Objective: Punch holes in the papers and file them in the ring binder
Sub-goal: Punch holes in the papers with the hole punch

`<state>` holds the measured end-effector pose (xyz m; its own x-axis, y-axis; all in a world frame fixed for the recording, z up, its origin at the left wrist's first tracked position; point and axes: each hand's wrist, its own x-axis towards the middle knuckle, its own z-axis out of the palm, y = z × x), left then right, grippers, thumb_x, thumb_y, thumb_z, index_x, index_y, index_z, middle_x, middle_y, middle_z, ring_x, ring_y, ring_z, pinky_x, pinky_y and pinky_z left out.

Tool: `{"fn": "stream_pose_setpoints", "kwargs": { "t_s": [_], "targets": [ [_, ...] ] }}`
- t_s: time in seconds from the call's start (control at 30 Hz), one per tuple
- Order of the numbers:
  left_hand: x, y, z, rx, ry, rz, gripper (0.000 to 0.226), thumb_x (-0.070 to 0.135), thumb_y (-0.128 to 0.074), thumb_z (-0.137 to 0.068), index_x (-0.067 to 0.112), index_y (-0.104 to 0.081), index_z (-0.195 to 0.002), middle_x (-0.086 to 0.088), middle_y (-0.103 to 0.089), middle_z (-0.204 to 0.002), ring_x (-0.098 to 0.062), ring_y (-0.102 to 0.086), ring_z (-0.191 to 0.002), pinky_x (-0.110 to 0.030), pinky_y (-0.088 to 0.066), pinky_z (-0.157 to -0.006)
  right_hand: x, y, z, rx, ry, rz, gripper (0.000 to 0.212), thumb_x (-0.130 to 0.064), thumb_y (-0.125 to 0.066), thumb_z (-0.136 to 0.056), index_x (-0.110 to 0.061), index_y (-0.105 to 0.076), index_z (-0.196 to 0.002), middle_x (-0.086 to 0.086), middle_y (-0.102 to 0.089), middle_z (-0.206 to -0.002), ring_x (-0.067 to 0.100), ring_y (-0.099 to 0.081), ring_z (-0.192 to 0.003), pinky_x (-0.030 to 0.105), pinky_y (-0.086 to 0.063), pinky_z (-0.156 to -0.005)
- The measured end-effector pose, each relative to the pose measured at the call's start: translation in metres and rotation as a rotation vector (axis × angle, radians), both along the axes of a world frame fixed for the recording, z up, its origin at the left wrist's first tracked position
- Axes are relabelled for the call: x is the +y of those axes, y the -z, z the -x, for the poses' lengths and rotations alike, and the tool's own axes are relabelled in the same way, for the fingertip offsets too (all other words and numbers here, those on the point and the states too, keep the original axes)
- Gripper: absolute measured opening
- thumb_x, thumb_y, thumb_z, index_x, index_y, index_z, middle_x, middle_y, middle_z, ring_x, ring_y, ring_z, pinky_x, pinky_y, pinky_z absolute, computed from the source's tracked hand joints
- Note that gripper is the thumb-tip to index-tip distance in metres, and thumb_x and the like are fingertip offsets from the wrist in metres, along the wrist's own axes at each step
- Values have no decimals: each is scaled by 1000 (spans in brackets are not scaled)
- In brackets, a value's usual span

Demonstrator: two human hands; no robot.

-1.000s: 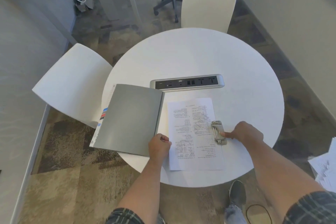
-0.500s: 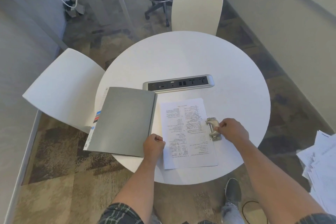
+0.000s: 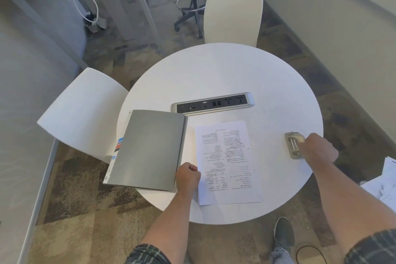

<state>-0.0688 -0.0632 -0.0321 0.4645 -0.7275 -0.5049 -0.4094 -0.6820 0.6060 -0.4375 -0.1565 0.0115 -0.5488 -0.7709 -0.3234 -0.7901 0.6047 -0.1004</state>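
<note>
Two hands work at a round white table (image 3: pixel 214 70). Left hand (image 3: pixel 188 177), fingers curled, pinches the grey binder (image 3: pixel 147 150) beside printed paper (image 3: pixel 229 163); right hand (image 3: pixel 317 149) grips a metal punch (image 3: pixel 294 144).

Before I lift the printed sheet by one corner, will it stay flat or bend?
The printed sheet looks like one thin page lying flat on the table, so it would probably droop. It seems light and may slide on the smooth tabletop.

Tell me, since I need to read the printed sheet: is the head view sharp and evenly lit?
Head view: soft, even light without glare; the paper shows text too small and upside-down to read; wide-angle bends the table rim.
</note>
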Motion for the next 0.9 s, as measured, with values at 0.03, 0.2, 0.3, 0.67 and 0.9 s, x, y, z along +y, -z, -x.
{"fn": "stream_pose_setpoints", "kwargs": {
  "t_s": [0.03,0.2,0.3,0.67,0.9],
  "targets": [
    [-1,0,4,-5,-6,4,12,0,-63,-78,10,-68,-84,7,-66,-81,-15,-62,-78,-18,-40,-56,0,1,3,-3,10,14,13,-20,-54,-93,-11,-63,-97,8,-62,-79,30,-61,-76,32,-42,-68],
    [-14,-2,30,22,-19,9,14,1,-63,-77,9,-70,-87,6,-69,-83,-15,-62,-78,-18,-40,-55,15,7,-14,65,-129,249,32,-10,-62,-86,-7,-60,-118,17,-62,-111,39,-63,-99,43,-51,-76],
    [-23,-3,47,41,22,16,14,1,-65,-78,9,-71,-87,6,-69,-83,-16,-63,-79,-18,-41,-55,34,11,-41,-90,-411,336,39,-17,-64,-92,-15,-62,-131,12,-63,-127,34,-60,-114,44,-51,-88],
    [-44,-17,76,32,189,-3,15,12,-62,-84,13,-77,-83,1,-77,-89,-17,-64,-80,-18,-41,-58,79,40,-80,-127,-799,-62,61,-55,-41,-102,-39,-26,-159,-8,-12,-170,18,-18,-155,41,-29,-120],
    [-12,-18,39,-47,94,19,12,19,-61,-89,14,-72,-87,6,-70,-85,-16,-64,-80,-22,-45,-62,61,28,-94,-73,-706,-113,56,-51,-56,-94,-39,-46,-148,-9,-30,-164,16,-31,-149,42,-28,-117]
  ]
}}
